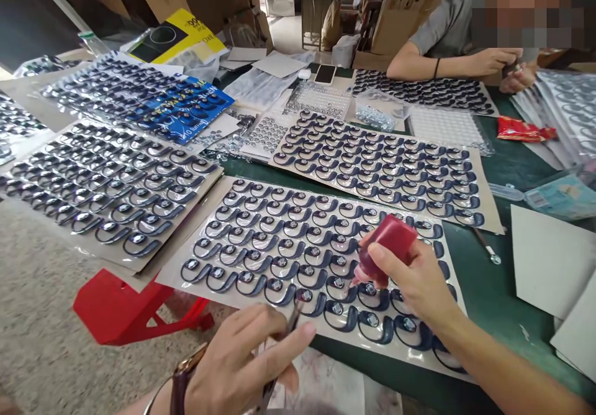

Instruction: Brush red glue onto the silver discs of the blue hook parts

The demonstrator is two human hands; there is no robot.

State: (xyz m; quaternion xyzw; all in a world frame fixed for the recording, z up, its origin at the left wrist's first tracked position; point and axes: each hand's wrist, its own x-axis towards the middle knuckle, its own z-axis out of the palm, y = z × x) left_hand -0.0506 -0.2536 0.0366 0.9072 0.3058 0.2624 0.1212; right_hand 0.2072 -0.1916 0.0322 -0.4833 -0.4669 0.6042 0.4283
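The card sheet [173,274] of curved dark pieces [348,322] lies just beyond the left hand [246,360] and beneath the right hand [416,278], long axis side to side; the left, nearer its front edge, pinches a slim tool [294,320]; the right grips a red squeeze bottle [393,241].

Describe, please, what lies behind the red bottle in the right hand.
Behind the red bottle, held in the right hand, lies a sheet with rows of dark curved pieces. The part of the sheet that the bottle covers cannot be seen.
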